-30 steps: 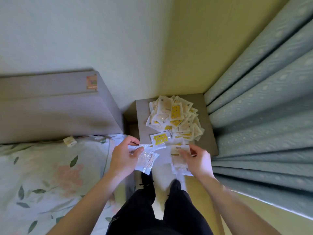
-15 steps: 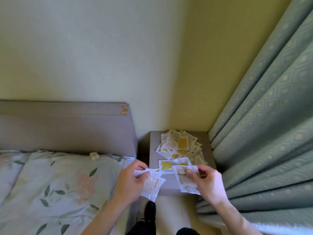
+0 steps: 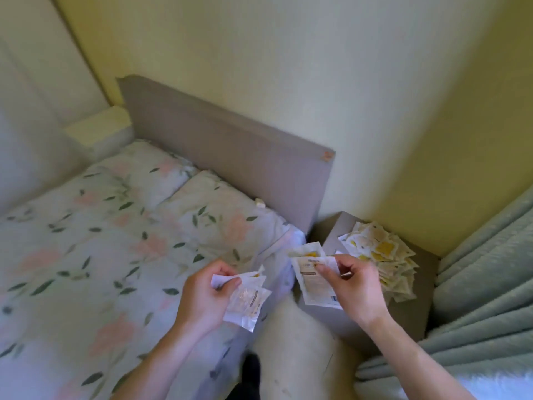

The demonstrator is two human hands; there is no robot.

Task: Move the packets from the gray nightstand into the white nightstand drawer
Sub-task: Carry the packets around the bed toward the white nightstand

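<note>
Both hands swung toward 9 o'clock, off the gray nightstand [image 3: 403,310]. Left hand [image 3: 202,301] fingers gripped several packets [image 3: 249,298]; right hand [image 3: 354,287] fingers pinched more. Most of the packet pile [image 3: 383,255] remained on the nightstand; no white nightstand drawer was visible.

Left of the gray nightstand [image 3: 403,310]: the bed [image 3: 109,255] and its gray headboard [image 3: 230,145] stand close.
Right: curtain [image 3: 487,284] folds press against it.
Behind: the wall corner.
Top: a pile of packets [image 3: 380,255] covers most of it.
Front: floor gap [image 3: 291,342] lies open.
</note>
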